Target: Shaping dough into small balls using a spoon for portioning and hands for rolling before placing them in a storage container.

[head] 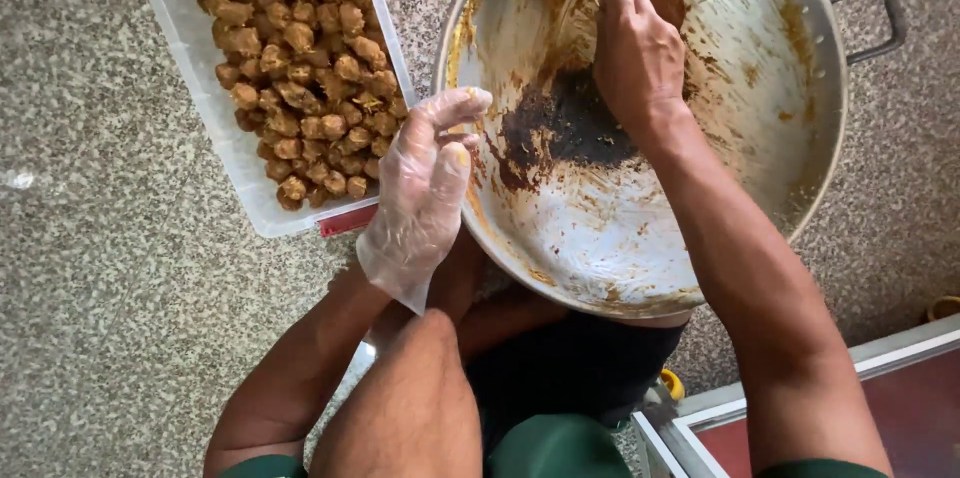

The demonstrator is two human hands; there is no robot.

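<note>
Speckled grey terrazzo floor (110,268)

A thin, clear plastic glove, wrinkled and glossy, covers the left hand (425,183). The big pan (780,153) is dull silvery metal, smeared with brown paste and a burnt dark patch. The tray (200,58) is translucent white plastic. The fried balls (295,68) look rough and crusty. The floor (110,268) is speckled, grainy stone.

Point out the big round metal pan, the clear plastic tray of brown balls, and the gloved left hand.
big round metal pan (760,138), head view, bare inner wall
clear plastic tray (190,48), head view, left rim
gloved left hand (425,188), head view, palm
</note>
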